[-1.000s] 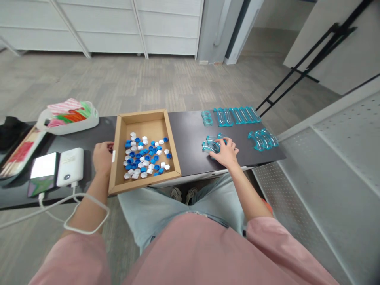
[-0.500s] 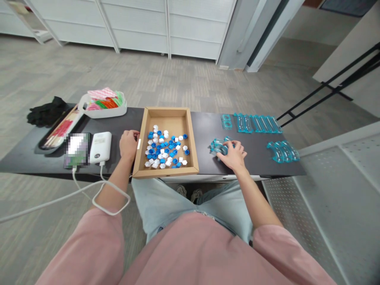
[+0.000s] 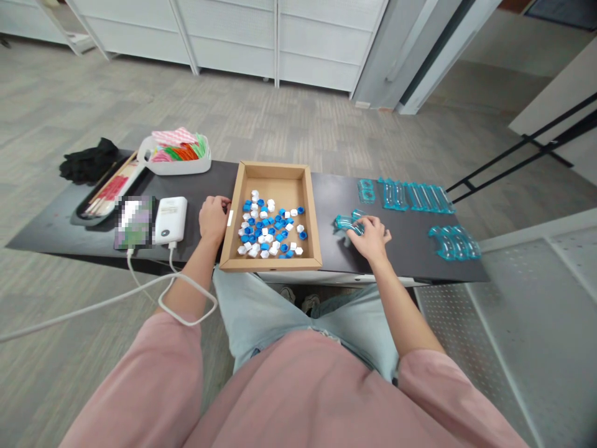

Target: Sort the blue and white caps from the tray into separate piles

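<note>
My right hand (image 3: 373, 238) is closed over a curved, see-through teal plastic piece (image 3: 344, 223), low over the dark table. Another small teal part (image 3: 358, 214) shows just behind its fingers; whether the two are joined I cannot tell. My left hand (image 3: 214, 218) rests on the table with loosely bent fingers against the outside of a shallow cardboard box (image 3: 311, 218). A gap shows between its thumb and fingers, and no held thing is visible. Blue and white hexagonal plastic pieces (image 3: 265, 231) lie scattered in the box.
Teal pieces stand in rows at the right: straight ones (image 3: 428, 198), curved ones (image 3: 454, 242) and a small flat one (image 3: 366, 191). Leftward lie a white power bank (image 3: 170, 221), a phone (image 3: 134, 222), a stick tray (image 3: 112, 194), a white basket (image 3: 181, 167) and black cloth (image 3: 88, 163). A cable (image 3: 102, 312) crosses my left arm.
The view has shifted, so the table sits further right in the picture. Within my right hand, the teal piece has turned slightly. My left hand stays beside the box.
</note>
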`<state>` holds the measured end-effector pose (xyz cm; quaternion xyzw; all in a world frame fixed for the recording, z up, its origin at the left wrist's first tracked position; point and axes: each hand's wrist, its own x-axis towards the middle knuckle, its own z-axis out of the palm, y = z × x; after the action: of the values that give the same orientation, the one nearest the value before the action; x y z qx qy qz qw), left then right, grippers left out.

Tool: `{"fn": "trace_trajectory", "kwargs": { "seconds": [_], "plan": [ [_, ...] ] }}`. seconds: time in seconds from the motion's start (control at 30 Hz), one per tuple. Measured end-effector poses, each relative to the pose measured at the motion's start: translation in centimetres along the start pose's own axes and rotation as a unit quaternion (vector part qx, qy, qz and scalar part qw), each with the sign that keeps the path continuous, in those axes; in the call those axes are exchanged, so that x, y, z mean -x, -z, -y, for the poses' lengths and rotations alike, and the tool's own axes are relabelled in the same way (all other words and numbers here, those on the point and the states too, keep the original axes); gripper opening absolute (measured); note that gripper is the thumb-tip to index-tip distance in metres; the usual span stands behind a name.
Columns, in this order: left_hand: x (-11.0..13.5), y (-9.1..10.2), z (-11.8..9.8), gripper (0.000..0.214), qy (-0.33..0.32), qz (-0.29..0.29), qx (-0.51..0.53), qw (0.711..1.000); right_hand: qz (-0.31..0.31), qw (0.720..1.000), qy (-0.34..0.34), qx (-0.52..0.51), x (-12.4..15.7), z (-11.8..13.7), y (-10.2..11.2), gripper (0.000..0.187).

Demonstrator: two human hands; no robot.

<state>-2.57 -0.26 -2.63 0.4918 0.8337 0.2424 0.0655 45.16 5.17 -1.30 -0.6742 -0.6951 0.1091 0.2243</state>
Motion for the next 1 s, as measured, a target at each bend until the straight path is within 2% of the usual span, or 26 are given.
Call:
{"fn": "trace_trajectory", "kwargs": {
  "seconds": [0.2, 0.3, 0.37, 0.47, 0.57, 0.67, 0.73, 0.8, 0.87, 0.93, 1.0],
  "plan": [
    [0.0, 0.0, 0.1, 0.025, -0.004, -0.001, 0.005, 1.000, -0.029, 0.999, 0.012, -0.008, 0.0, 1.7, 1.1, 0.010],
    [0.0, -0.1, 0.0, 0.024, 0.001, -0.001, 0.005, 1.000, -0.043, 0.999, 0.016, -0.019, -0.3, 3.1, 2.1, 0.017],
    [0.0, -0.1, 0.0, 0.024, 0.004, 0.001, 0.006, 1.000, -0.031, 0.998, 0.046, -0.025, -0.4, 5.0, 2.5, 0.025],
    [0.0, -0.2, 0.1, 0.023, 0.000, 0.000, 0.012, 1.000, 0.028, 0.987, 0.153, -0.029, 0.1, 9.2, 2.0, 0.029],
    [0.1, -0.2, 0.1, 0.022, 0.000, 0.000, 0.013, 1.000, 0.109, 0.956, 0.271, -0.020, 1.7, 14.2, 0.2, 0.029],
    [0.1, -0.1, 0.0, 0.021, 0.000, 0.001, 0.001, 1.000, 0.172, 0.925, 0.338, -0.009, 3.6, 18.3, -1.9, 0.030],
    [0.2, -0.1, -0.1, 0.021, 0.001, 0.001, -0.009, 1.000, 0.202, 0.910, 0.362, -0.010, 4.3, 19.8, -2.6, 0.035],
    [0.1, -0.1, -0.1, 0.020, 0.003, 0.002, -0.014, 1.000, 0.213, 0.904, 0.369, -0.023, 4.3, 19.9, -2.4, 0.041],
    [0.1, -0.1, -0.1, 0.020, 0.005, 0.000, -0.012, 1.000, 0.191, 0.919, 0.343, -0.042, 3.4, 18.3, -1.5, 0.041],
    [0.1, -0.2, 0.0, 0.019, 0.005, -0.004, -0.010, 1.000, 0.136, 0.949, 0.282, -0.041, 2.0, 15.0, -0.1, 0.040],
    [0.0, -0.2, 0.0, 0.020, 0.005, -0.007, -0.011, 1.000, 0.074, 0.977, 0.200, -0.011, 0.8, 10.5, 1.2, 0.045]
  ]
}}
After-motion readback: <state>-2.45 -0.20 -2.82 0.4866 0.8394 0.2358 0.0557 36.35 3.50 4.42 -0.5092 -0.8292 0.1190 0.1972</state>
